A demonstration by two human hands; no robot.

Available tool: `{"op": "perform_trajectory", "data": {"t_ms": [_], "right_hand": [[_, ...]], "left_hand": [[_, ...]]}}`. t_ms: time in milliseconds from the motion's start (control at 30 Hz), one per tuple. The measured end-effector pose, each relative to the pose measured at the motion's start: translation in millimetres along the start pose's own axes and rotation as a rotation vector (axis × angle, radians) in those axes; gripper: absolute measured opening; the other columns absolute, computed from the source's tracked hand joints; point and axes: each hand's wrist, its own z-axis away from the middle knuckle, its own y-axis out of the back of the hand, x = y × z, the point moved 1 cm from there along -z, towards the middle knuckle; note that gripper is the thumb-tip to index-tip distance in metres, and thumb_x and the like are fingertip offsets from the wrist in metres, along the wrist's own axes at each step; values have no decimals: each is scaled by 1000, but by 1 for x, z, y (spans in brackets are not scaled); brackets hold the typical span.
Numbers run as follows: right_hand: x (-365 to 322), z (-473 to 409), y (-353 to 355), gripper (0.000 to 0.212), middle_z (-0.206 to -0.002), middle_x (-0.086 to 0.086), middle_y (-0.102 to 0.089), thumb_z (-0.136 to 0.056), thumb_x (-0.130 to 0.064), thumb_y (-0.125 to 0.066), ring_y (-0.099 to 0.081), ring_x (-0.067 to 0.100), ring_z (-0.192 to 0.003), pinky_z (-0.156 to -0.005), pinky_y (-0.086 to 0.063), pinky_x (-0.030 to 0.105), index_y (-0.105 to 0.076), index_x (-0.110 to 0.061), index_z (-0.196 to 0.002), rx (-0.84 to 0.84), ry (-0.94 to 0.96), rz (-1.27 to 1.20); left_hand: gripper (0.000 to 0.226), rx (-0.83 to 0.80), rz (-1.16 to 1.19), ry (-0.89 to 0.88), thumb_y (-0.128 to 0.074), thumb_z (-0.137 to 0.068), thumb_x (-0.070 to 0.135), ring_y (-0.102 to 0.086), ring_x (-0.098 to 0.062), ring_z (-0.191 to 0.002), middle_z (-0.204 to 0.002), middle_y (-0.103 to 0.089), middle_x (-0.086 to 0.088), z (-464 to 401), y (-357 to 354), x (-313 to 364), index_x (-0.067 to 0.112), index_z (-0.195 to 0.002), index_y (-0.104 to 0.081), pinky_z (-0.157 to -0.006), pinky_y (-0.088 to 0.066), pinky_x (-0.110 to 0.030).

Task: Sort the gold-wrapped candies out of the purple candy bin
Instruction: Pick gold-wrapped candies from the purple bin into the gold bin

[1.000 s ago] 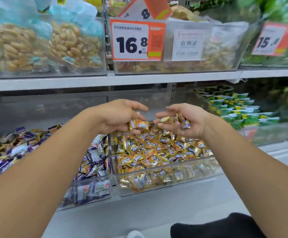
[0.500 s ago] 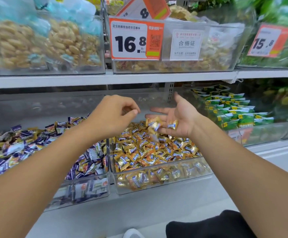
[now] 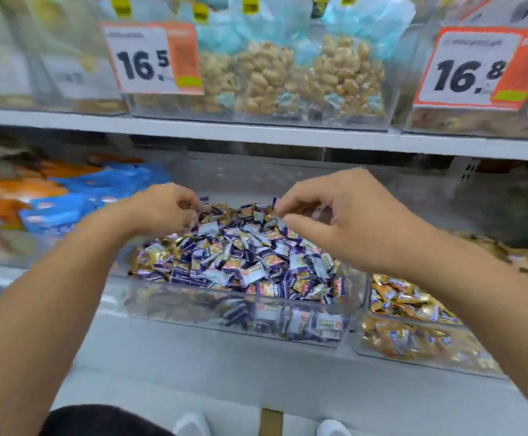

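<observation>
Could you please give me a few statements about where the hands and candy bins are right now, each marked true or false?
1. Both hands, left hand and right hand, are over the purple candy bin. True.
2. The gold candy bin sits left of the purple one. False: it sits to its right.
3. The price tag above reads 16.5. True.
4. The upper bin holds green packets. False: it holds bagged peanuts.

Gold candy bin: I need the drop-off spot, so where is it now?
In the head view the gold candy bin sits low on the right, directly beside the purple candy bin, under the right forearm.
</observation>
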Motion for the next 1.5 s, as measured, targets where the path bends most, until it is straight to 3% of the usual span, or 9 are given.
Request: {"op": "perform_trajectory", "data": {"t_ms": [167, 400, 633, 800, 933, 1033, 1167, 1333, 1500], "right_hand": [[-29, -71, -83, 36, -144, -16, -53, -99, -36, -58, -49, 8, -130, -109, -39, 37, -57, -40, -135, -493, 145, 98], [-52, -129, -160, 35, -119, -3, -70, -89, -38, -72, -63, 19, -107, -93, -49, 39, -69, -33, -124, -772, 308, 115], [-14, -144, -136, 22, -82, -27, -70, -74, -33, -87, -67, 15, -84, -71, -57, 31, -79, -35, -94, -817, 56, 177], [-4, -142, -122, 28, -102, -19, -72, -72, -23, -88, -67, 12, -93, -84, -54, 31, -78, -44, -87, -796, -34, 176], [3, -142, -108, 26, -85, -19, -67, -76, -18, -85, -60, 6, -73, -57, -43, 16, -79, -35, -94, -773, -93, 319], [12, -136, -104, 25, -110, -12, -70, -77, -22, -85, -63, 12, -93, -73, -44, 24, -78, -34, -98, -754, -146, 307], [-1, -129, -91, 34, -117, -18, -63, -74, -35, -87, -58, 11, -112, -92, -45, 32, -74, -38, -105, -586, -57, 189], [-35, -119, -132, 36, -96, -12, -69, -74, -42, -85, -62, 7, -87, -77, -53, 29, -74, -27, -105, -624, 92, 107], [-29, -119, -139, 21, -78, -8, -58, -82, -38, -79, -56, 12, -68, -63, -49, 32, -67, -24, -92, -619, 62, 305]], "left_hand": [[24, -271, -39, 148, -65, -90, 4, -74, -26, -85, -96, -73, -4, 33, 16, -48, 21, -106, -68, -83, -60, -41], [51, -279, -240, 165, -77, -81, 13, -64, -22, -108, -122, -67, 1, 54, 16, -57, 24, -129, -62, -93, -54, -35], [50, -265, -243, 101, -78, -79, 7, -59, -22, -108, -121, -59, 2, 42, -12, -65, 22, -123, -60, -85, -51, -29], [32, -99, -69, 11, -81, -75, 7, -60, -21, -92, -96, -60, 3, 32, -21, -77, 24, -95, -63, -78, -53, -34], [23, -4, 214, 46, -81, -80, 13, -67, -26, -83, -88, -67, -6, 30, -16, -78, 11, -101, -73, -77, -56, -35], [25, 47, 313, 81, -76, -85, 11, -70, -30, -80, -90, -70, -16, 24, -19, -77, 8, -109, -71, -80, -58, -44], [19, 1, 393, 118, -70, -92, 23, -71, -28, -76, -86, -73, -13, 15, -22, -77, 14, -108, -69, -80, -60, -43], [12, -139, 497, 158, -61, -98, 18, -71, -29, -82, -92, -64, -24, 12, -23, -73, 8, -101, -65, -78, -61, -45], [36, -245, 522, 192, -68, -93, 24, -63, -19, -79, -84, -54, -3, 13, -25, -73, 12, -125, -59, -82, -61, -40]]}}
